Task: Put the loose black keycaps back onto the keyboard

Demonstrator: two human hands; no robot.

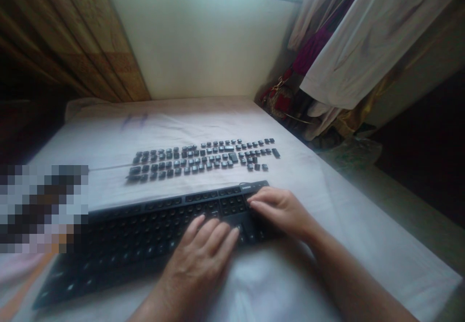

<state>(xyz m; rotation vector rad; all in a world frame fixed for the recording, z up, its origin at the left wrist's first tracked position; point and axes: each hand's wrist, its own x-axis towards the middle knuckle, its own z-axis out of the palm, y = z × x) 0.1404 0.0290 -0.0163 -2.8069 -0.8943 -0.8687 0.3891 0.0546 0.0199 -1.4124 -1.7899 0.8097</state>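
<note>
A black keyboard (152, 225) lies slantwise on the pale cloth, and most of its key positions look bare of caps. Across its lower edge, right of the middle, rests my left hand (205, 247), palm down with fingers stretched out. My right hand (279, 210) is at the keyboard's right end, over the number pad. Its thumb and fingers are drawn together in a pinch; whatever is between them is too small or hidden to name. Beyond the keyboard, loose black keycaps (192, 162) lie in several rows, a few larger ones among them.
The white sheet (312, 196) covers a broad flat surface whose right edge drops away to the floor. Hanging clothes (348, 46) and a red bag (281, 100) are at the back right. A curtain (105, 46) hangs at left. A pixelated patch blocks the far left.
</note>
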